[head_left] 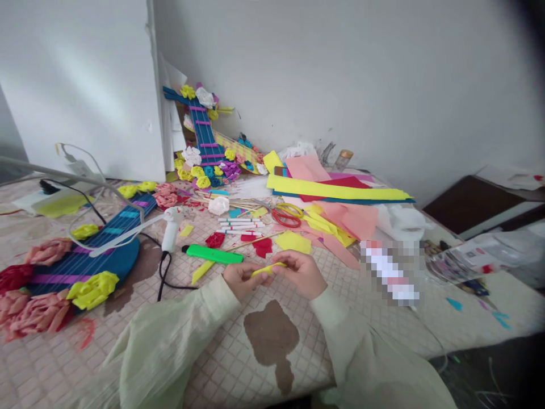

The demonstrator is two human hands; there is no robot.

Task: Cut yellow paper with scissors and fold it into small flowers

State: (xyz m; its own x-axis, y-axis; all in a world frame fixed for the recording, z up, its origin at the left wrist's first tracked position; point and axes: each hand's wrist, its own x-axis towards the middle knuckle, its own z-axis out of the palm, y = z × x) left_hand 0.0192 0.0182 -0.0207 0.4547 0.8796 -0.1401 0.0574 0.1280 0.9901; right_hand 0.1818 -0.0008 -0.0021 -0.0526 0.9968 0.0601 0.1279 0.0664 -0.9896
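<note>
Between both hands stretches a narrow folded strip of yellow crepe paper (pixel 268 269), held over the table. My left hand (pixel 242 279) pinches its left end, and my right hand (pixel 304 275) grips the other end with fingers closed. Just left of the hands lies a green utility knife (pixel 215 253), with a small yellow paper strip (pixel 203 271) below it. Behind the hands are a yellow paper piece (pixel 293 242) and some red paper scraps (pixel 261 245). A red paper rose (pixel 215 240) sits behind the knife.
At left, a blue paper guitar (pixel 106 250) with paper flowers lies beside a white glue gun (pixel 170 233) and its black cord. Another decorated guitar (pixel 206 133) leans at the back. Markers (pixel 240 223), scissors (pixel 287 215) and long crepe paper (pixel 336 189) lie behind the hands.
</note>
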